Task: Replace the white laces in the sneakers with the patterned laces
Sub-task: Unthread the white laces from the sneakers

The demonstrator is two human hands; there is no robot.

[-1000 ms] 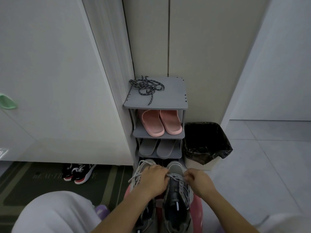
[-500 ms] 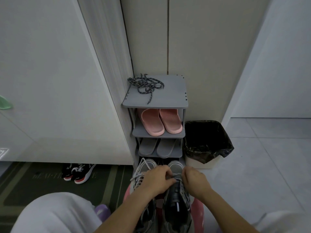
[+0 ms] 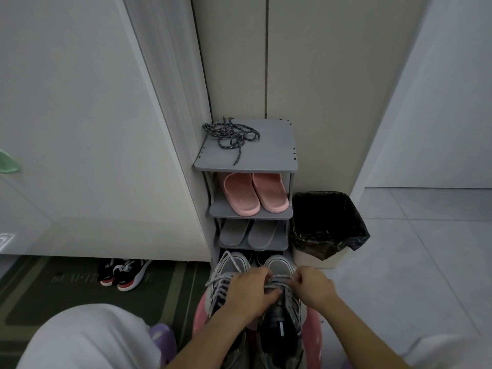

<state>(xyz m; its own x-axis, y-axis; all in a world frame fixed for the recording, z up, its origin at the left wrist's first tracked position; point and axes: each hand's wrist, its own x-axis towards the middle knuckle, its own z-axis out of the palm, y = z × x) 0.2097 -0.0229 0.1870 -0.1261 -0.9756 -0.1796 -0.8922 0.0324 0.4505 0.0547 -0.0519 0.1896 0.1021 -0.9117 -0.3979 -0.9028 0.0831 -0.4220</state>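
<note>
Pretty clearly a home entryway: small grey plastic shoe rack (image 3: 269, 159) stacked with rubbery pink slippers (image 3: 255, 194) and flat grey slippers (image 3: 250, 234), dark green doormat (image 3: 66, 291) with black-and-red trainers (image 3: 122, 272) on it, little bin with a black liner (image 3: 327, 225), pale floor tiles (image 3: 412, 262), glossy white cupboard door (image 3: 80, 129).

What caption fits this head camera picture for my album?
Left hand and right hand pinch the white laces on a grey sneaker; patterned laces lie on the shoe rack.
</note>
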